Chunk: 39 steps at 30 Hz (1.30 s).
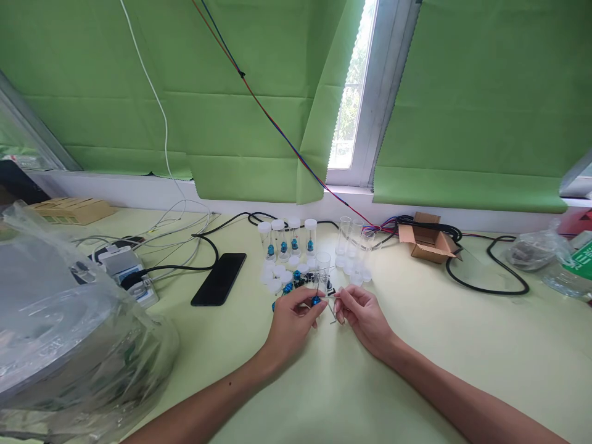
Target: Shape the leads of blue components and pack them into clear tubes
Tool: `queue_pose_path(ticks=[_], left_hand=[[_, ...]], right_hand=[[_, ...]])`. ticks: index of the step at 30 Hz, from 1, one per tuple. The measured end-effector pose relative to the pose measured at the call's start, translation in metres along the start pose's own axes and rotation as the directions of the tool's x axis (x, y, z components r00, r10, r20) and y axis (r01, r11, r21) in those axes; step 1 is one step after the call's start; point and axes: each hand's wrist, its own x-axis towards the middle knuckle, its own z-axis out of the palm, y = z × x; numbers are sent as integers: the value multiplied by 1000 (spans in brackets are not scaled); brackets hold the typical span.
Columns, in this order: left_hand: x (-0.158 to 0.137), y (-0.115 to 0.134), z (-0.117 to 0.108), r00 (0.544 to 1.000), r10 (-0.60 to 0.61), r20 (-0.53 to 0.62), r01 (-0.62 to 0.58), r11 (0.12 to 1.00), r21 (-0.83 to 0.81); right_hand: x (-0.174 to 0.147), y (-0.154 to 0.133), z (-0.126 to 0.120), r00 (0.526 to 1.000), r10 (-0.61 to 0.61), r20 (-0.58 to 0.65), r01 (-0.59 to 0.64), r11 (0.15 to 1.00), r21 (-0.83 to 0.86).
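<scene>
My left hand (293, 317) pinches a small blue part with a thin dark stem (316, 301) between thumb and fingertips. Just to its right, my right hand (363, 316) is closed on a thin metal rod, like a hex key (329, 298), whose tip points at the blue part. A thin bent metal piece (332, 316) shows between the hands. Behind the fingers stands an open clear tube (322, 264). More blue parts (287, 288) and small black pieces lie beyond my left hand, partly hidden by it.
Capped clear tubes (278, 237) with blue parts stand at the back, beside open tubes (343, 234) and loose white caps (274, 285). A black phone (219, 279), a power strip (132, 271) and a plastic-wrapped spool (78, 345) are leftward. An open cardboard box (426, 243) and black cable (490, 291) are rightward.
</scene>
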Motion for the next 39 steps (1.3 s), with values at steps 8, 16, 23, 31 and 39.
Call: queue_pose_path(ticks=[8,16,23,31,39], left_hand=[[0,-1,1,999,27,17,-27,1000,4],[-2,-1,0,999,39,25,-39,999,2],[-2,-2,1,999,38,32,-38,999,0],[-3,-1,1,997,49,52,-48,999,-4],[-3,1,2,998,46,43,-46,999,-8]], right_hand=[[1,1,0,1000,16,-21,-16,1000,-7],[1,2,-1,998,47,-36,-49,998,-43],[1,3,-1,997,64,-35,-67,995,-74],[0,0,2,990,114,-88,-126,982,-140],[0,2,3,992,90,-92,-104,981,-164]])
